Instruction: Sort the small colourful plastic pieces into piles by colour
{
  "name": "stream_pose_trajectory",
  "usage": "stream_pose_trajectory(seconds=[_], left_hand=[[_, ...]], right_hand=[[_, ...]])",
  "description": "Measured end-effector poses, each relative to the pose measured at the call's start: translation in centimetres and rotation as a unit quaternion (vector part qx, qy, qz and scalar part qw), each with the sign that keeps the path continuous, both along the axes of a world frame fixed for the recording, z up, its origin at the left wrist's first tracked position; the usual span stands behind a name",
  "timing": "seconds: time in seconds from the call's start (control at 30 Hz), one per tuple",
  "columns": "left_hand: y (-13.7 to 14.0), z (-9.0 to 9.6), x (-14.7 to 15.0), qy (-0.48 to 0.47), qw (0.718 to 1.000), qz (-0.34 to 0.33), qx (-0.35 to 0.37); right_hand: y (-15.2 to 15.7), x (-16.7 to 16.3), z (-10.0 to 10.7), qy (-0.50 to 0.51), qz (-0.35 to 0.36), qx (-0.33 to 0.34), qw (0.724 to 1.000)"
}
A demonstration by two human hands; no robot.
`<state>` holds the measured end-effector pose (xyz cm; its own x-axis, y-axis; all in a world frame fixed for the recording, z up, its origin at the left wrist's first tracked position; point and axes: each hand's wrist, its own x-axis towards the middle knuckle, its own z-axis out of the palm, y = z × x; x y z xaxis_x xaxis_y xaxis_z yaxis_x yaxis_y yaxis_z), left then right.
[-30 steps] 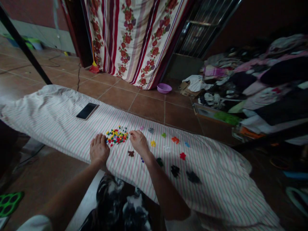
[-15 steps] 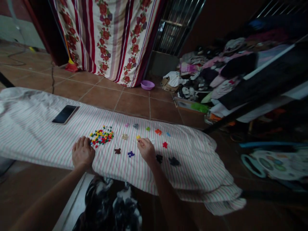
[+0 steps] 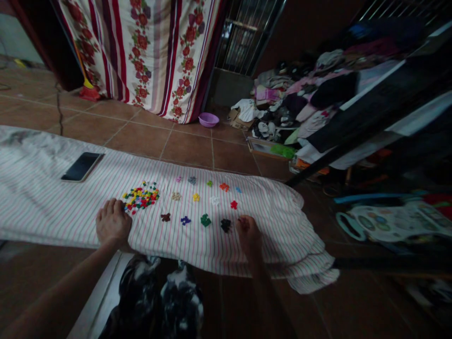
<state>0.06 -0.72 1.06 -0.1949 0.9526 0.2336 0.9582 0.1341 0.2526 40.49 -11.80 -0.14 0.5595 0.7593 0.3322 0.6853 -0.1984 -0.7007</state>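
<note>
Unclear grip: the right hand (image 3: pixel 249 231) curls beside the black pile (image 3: pixel 225 225), right of centre, and I cannot tell whether its fingertips meet. Left hand (image 3: pixel 113 222) lies flat by the mixed pile (image 3: pixel 141 197), left of centre, perhaps bracing. Single-colour piles, like the yellow pile (image 3: pixel 196 197), stand apart, probably preventing mixing. No writing is legible.

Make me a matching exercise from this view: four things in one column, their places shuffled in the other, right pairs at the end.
1. Left hand
2. Right hand
3. Phone
4. Purple bowl

A. On the floor, near the curtain
B. Just right of the black cluster
C. At the near side of the multicoloured pile
D. Dark face up on the striped cloth

Pairs: 1-C, 2-B, 3-D, 4-A
</note>
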Motion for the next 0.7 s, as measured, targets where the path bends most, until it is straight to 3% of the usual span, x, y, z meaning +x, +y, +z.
stream_pose_trajectory(seconds=[0.2, 0.7], left_hand=[[0.0, 0.3, 0.1, -0.007, 1.000, 0.001, -0.007], [-0.1, 0.5, 0.3, -0.029, 1.000, 0.002, 0.001]], right_hand=[[-1.2, -0.8, -0.9, -0.020, 0.025, 0.021, 0.999], [-0.8, -3.2, -0.5, -0.027, 0.071, 0.051, 0.996]])
